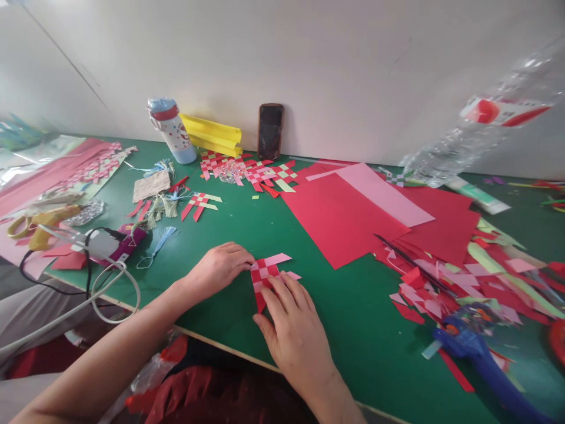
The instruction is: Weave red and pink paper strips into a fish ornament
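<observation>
A small woven piece of red and pink paper strips (pixel 265 271) lies on the green table near its front edge, with loose strip ends pointing right and down. My left hand (pixel 223 268) is closed at its upper left corner, fingertips pinching that corner. Over its lower right part my right hand (pixel 293 318) lies with fingers spread, fingertips resting on the weave and covering some of it. A similar woven piece with red and green tails (pixel 200 204) lies farther back to the left.
Red sheets (pixel 339 218) lie right of centre, beside paper scraps (pixel 481 277) and a blue glue gun (pixel 477 347). Behind stand a bottle (pixel 172 132) and a phone (pixel 270 131). A yellow glue gun (pixel 50 224) and cables (pixel 92 288) are at left.
</observation>
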Tool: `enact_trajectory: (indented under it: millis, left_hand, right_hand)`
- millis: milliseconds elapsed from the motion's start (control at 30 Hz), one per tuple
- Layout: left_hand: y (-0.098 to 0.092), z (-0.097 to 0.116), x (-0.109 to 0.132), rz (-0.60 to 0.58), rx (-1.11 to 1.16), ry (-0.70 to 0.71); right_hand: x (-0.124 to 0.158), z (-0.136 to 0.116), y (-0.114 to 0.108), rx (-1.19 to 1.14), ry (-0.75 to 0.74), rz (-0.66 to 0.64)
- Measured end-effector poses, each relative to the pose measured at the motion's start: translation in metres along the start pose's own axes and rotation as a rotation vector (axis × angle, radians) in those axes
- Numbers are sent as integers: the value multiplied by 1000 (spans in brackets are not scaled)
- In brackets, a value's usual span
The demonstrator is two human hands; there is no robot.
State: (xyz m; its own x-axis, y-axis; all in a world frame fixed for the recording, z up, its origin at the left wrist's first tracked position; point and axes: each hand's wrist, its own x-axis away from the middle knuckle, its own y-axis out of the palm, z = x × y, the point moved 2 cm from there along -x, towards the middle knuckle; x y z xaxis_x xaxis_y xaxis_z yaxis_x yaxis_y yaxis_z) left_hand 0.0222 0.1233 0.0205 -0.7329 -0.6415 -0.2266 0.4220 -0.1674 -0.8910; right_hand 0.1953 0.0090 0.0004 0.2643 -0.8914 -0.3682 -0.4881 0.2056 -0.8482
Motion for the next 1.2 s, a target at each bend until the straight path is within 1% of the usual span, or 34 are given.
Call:
enact_trajectory:
  millis: [167,233,433,700,800,933,1200]
  left_hand:
    - [4,-2,8,100,-16,-11]
    - [7,-2,10,122,-28,-7]
    - [10,-2,8,123,-52,9]
    - [12,-2,8,124,-73,12]
    - [11,-1,8,126,-93,36]
    - [9,3,8,87,-143,111]
    - [0,15,12,-75,-316,163]
  right_hand:
    - [-1,0,-1,9,1,-1]
    - [-1,0,-1,6,1,-9]
    - [-1,0,-1,-4,-2,7]
    - [-1,-1,-2,-5,-2,-6]
    - [-2,-1,-2,-10,5,-13]
    - [-1,0,-1,-3,6,-16]
    - [1,1,3,3,5,-17]
